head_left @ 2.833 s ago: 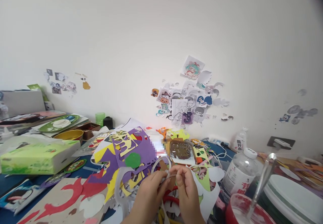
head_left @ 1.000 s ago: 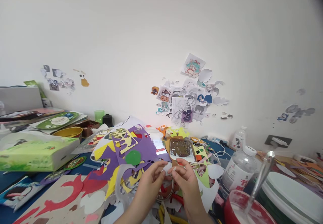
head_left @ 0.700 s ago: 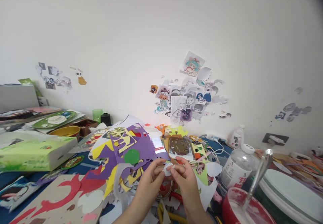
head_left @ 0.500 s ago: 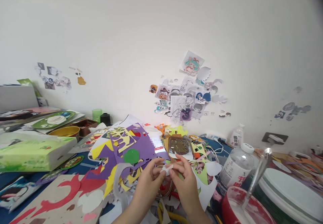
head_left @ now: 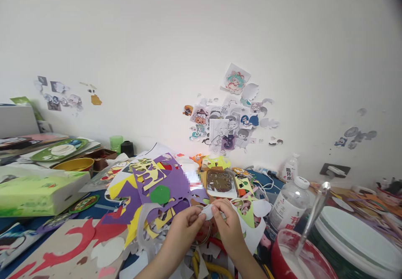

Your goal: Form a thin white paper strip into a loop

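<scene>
A small white paper piece (head_left: 206,212) is pinched between my two hands, above a heap of coloured paper scraps. My left hand (head_left: 187,224) grips its left side with thumb and fingertips. On its right side, my right hand (head_left: 226,220) holds it, fingers curled. Just below the hands, a round rim (head_left: 205,239) shows partly among the scraps. Beyond them lie a purple cut sheet (head_left: 179,178) with a green paper shape (head_left: 160,195) on it, and a clear tray with brown contents (head_left: 221,182).
At the right stand a red bowl of white paste (head_left: 281,245) with a spoon (head_left: 314,216), a water bottle (head_left: 289,203) and a lidded tub (head_left: 354,237). A tissue pack (head_left: 40,193) and cardboard with red cutouts (head_left: 75,258) are at the left.
The white piece now looks flatter and more spread out between my fingers. My right hand's fingers have curled in closer. The view has shifted slightly to the right.
</scene>
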